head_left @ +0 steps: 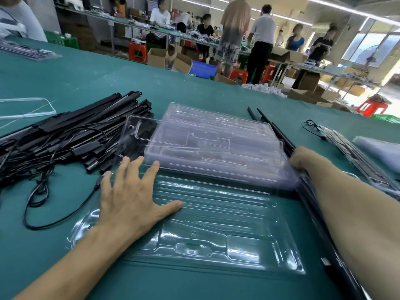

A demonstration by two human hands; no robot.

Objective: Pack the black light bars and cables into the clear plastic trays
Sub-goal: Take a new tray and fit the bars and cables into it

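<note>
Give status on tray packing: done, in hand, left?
Done: a filled tray sits far left, it seems. In hand: left hand presses the empty near tray; right hand grips black light bars beside it. Left: that tray holds nothing, the stack of trays is unfilled, and the pile of bars and cables waits at left.

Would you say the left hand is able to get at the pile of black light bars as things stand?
Probably yes: the left hand lies open on the near clear tray, holding nothing, and the pile of black light bars sits close on its left, mostly uncovered.
</note>
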